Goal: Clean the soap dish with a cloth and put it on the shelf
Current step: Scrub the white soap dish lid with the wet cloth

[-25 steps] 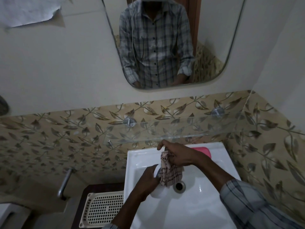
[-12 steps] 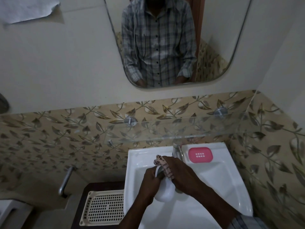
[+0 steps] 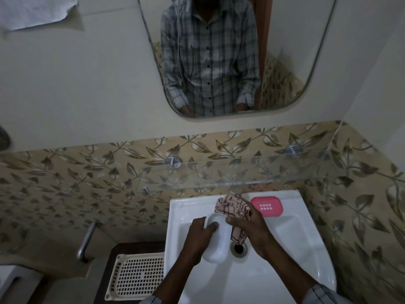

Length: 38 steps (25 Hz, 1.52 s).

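Observation:
A white oval soap dish (image 3: 217,242) is held over the sink basin by my left hand (image 3: 200,238), which grips its left rim with a fingertip inside it. My right hand (image 3: 252,229) holds a bunched pink-and-white patterned cloth (image 3: 232,208) against the dish's right edge, thumb resting on the rim. A pink perforated soap dish insert (image 3: 266,206) lies on the sink's back ledge at the right. The glass shelf (image 3: 219,174) runs across the tiled wall just above the sink.
The white sink (image 3: 295,238) has a drain (image 3: 238,249) beside the dish, and the tap (image 3: 235,190) is partly hidden behind the cloth. A cream perforated tray (image 3: 138,275) sits on a dark stand at the left. A mirror (image 3: 219,55) hangs above the shelf.
My right hand with the cloth has shifted from over the dish to its right side, uncovering the white interior. The left hand still holds the dish.

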{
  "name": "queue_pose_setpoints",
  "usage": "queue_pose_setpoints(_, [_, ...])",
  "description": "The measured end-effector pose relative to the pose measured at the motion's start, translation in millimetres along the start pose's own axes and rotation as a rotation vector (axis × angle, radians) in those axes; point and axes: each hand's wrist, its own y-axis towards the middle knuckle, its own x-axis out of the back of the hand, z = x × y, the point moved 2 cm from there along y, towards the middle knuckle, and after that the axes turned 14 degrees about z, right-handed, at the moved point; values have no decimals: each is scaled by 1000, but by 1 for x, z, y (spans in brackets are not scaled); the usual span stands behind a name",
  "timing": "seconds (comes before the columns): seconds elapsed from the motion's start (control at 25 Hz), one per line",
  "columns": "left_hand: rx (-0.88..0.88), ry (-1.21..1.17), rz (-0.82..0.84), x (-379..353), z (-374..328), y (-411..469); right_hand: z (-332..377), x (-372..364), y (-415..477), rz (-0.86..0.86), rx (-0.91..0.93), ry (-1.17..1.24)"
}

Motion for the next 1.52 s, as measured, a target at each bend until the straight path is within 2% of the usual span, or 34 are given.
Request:
queue_pose_setpoints(0.12, [-10, 172, -69, -2, 1, 2, -2, -10, -1, -82, -15, -389])
queue_pose_setpoints(0.2, [-50, 346, -130, -6, -1, 2, 8, -32, -7, -119, 152, -730])
queue_pose_setpoints(0.28, [-96, 396, -183, -7, 0, 0, 13, -54, -13, -18, 330, -1040])
queue_pose_setpoints(0.32, [-110, 401, -223, -4, 2, -1, 12, -56, -15, 19, 368, -1088])
queue_pose_setpoints(0.48, [-147, 439, -359, 10, -3, -8, 12, -51, -23, -70, 279, -921])
queue_pose_setpoints(0.56, [-136, 500, -343, 10, -7, -6, 11, -69, -25, -154, 364, -983])
queue_pose_setpoints(0.64, [-120, 520, -350, 8, -8, -8, 3, -83, -26, -129, 459, -1067])
queue_pose_setpoints(0.84, [-149, 324, -398, -8, 1, -18, 7, -72, -10, -219, 87, -788])
queue_pose_setpoints(0.96, [-172, 298, -414, 1, -8, -11, 15, -80, -6, -170, 143, -919])
queue_pose_setpoints(1.08, [-182, 297, -462, 0, -6, -11, 15, -64, -1, -268, 3, -671])
queue_pose_setpoints(1.16, [-188, 196, -477, -6, 4, -15, 8, -56, 0, -239, -128, -549])
queue_pose_setpoints(1.24, [-175, 139, -506, -4, 10, -13, -1, -60, -3, -231, -220, -531])
queue_pose_setpoints(1.32, [-167, 161, -493, 2, 3, -5, -2, -66, -5, -317, -176, -592])
queue_pose_setpoints(1.44, [-202, 169, -454, 9, -10, 5, 5, -70, -6, -408, 9, -569])
queue_pose_setpoints(1.52, [-184, 48, -543, 5, -16, 4, 1, -70, -6, -416, -1, -482])
